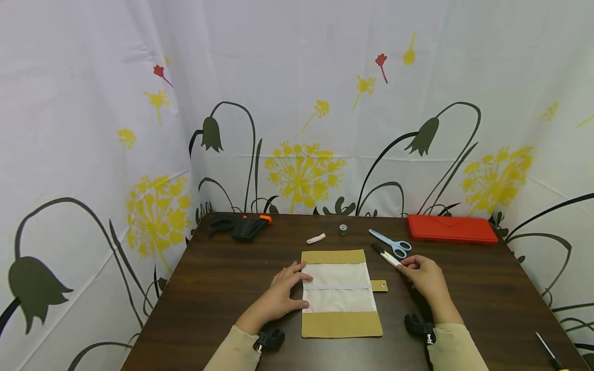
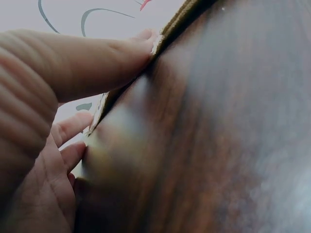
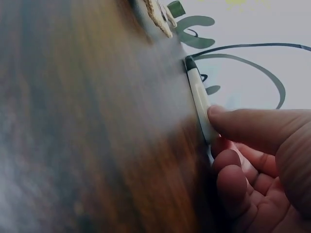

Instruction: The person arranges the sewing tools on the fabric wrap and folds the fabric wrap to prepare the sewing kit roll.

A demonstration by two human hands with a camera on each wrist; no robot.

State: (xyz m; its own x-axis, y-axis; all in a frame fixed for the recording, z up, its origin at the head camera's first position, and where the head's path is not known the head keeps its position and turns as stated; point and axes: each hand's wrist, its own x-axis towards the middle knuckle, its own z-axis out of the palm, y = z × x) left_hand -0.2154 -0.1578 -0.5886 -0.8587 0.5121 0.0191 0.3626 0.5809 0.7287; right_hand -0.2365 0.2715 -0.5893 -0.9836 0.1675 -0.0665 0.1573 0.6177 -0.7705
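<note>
A tan and white fabric case point(image 1: 341, 299) lies flat and unfolded on the dark wooden table, its snap tab point(image 1: 379, 286) sticking out to the right. My left hand point(image 1: 283, 293) rests at its left side, thumb and fingertips spread along the edge; the left wrist view shows the thumb point(image 2: 112, 63) right at that edge. To the right of the case, my right hand point(image 1: 424, 275) pinches a slim white tool with a black end point(image 3: 198, 97) between thumb and fingers. The tool's black end points away, close beside light-blue scissors point(image 1: 390, 241).
At the back left lies a black clamp with orange tips point(image 1: 243, 226). A small pale stick point(image 1: 316, 238) and a small round grey piece point(image 1: 343, 229) sit behind the case. A red box point(image 1: 452, 229) stands back right; a thin-shafted tool point(image 1: 549, 350) lies front right.
</note>
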